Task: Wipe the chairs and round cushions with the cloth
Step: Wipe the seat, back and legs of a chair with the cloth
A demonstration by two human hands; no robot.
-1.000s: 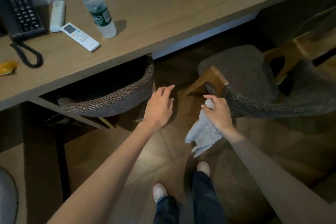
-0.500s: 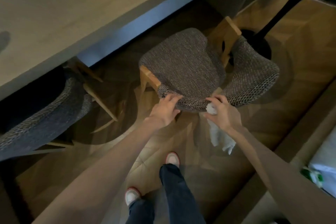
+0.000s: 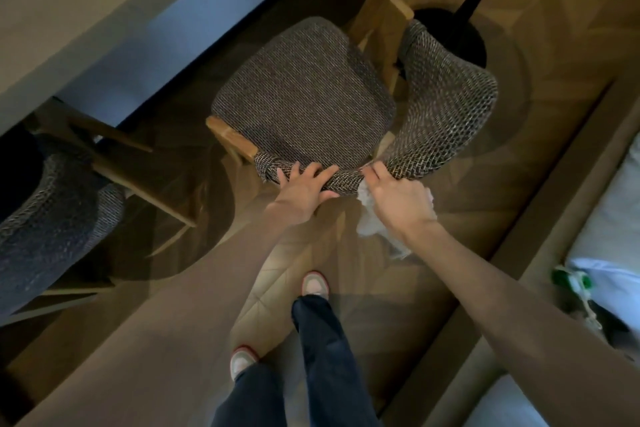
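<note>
A chair [image 3: 450, 107] with a woven curved backrest and wooden frame stands in the middle of the view, a rounded grey cushion [image 3: 304, 94] on its seat. My left hand [image 3: 301, 189] lies on the near rim of the backrest, fingers over the top and thumb on the outside. Just to its right, my right hand [image 3: 398, 198] grips a white cloth [image 3: 372, 225] against the same rim; the cloth hangs below the hand. A second woven chair [image 3: 52, 218] sits at the left, tucked under the desk.
The wooden desk [image 3: 86, 3] edge runs across the top left. A black floor-lamp base [image 3: 450, 42] and pole stand right behind the chair. A bed frame [image 3: 554, 218] with white bedding [image 3: 609, 253] borders the right. My feet stand on the wood floor below.
From an open reach near the left chair, my left hand has come to rest on the right chair's backrest. My right hand with the cloth stays at the rim. The view has swung right and closer.
</note>
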